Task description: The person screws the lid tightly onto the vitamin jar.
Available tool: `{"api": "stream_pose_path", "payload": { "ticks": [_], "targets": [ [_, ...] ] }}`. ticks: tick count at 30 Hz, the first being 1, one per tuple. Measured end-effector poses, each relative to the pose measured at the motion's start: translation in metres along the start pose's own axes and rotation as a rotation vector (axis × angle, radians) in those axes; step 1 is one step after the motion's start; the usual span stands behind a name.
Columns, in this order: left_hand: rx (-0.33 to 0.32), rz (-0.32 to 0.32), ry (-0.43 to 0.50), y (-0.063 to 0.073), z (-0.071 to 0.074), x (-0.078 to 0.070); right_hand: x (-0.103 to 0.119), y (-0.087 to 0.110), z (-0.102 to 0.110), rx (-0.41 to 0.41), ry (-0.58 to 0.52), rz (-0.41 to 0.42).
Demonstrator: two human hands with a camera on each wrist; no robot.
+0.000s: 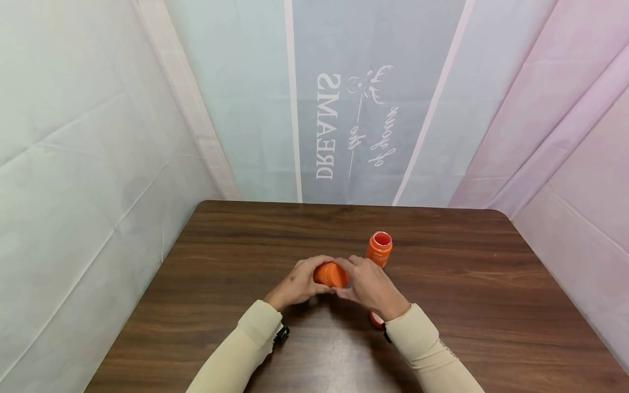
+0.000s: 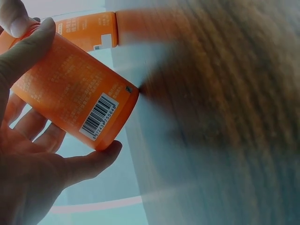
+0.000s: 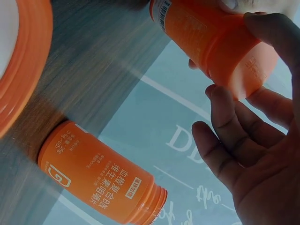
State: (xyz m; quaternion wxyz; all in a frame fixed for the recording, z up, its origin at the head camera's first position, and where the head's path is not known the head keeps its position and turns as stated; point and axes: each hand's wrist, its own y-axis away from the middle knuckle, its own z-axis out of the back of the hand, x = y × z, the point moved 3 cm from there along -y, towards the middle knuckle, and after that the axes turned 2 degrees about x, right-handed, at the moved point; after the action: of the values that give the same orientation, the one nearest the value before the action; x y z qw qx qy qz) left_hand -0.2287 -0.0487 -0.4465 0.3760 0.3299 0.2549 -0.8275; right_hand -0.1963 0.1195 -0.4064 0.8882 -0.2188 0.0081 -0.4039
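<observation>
An orange bottle (image 1: 324, 274) with its cap (image 3: 253, 70) on is held tilted between both hands, close over the table. My left hand (image 1: 297, 283) grips its body around the sides, and a barcode label (image 2: 99, 116) shows near its base. At the other end, my right hand (image 1: 368, 284) holds the cap between thumb and fingers. Just beyond the right hand stands a second orange bottle (image 1: 379, 250), upright and uncapped, its open mouth facing up. A loose orange cap (image 3: 43, 51) with a white inside lies by the right wrist, partly hidden in the head view.
The dark wood-grain table (image 1: 236, 240) has rounded far corners. Behind it hangs a blue-grey cloth (image 1: 363, 136) with printed lettering, and pale cloth walls (image 1: 98, 164) flank both sides. Dark straps (image 1: 282, 333) sit at the wrists.
</observation>
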Motion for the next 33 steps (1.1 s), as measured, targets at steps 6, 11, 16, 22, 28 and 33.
{"api": "stream_pose_path", "payload": {
  "ticks": [6,11,16,22,28,33],
  "targets": [
    [-0.007,-0.019,-0.005,0.001,-0.002,0.0,-0.002,0.001,-0.001,0.001,-0.001,-0.017],
    [-0.018,-0.022,-0.015,0.001,-0.003,0.001,-0.002,0.001,-0.001,-0.007,-0.004,-0.007],
    [-0.028,-0.013,-0.013,0.001,-0.003,0.002,-0.002,0.0,-0.005,-0.01,-0.001,0.002],
    [-0.065,0.005,-0.017,0.001,0.001,0.005,0.001,0.0,-0.009,-0.01,-0.125,-0.058],
    [-0.137,0.007,-0.024,0.003,0.008,0.01,0.003,-0.004,-0.013,0.008,-0.315,-0.191],
    [-0.185,0.042,0.007,0.007,0.011,0.015,0.006,-0.007,-0.017,0.033,-0.504,-0.305]
  ]
}}
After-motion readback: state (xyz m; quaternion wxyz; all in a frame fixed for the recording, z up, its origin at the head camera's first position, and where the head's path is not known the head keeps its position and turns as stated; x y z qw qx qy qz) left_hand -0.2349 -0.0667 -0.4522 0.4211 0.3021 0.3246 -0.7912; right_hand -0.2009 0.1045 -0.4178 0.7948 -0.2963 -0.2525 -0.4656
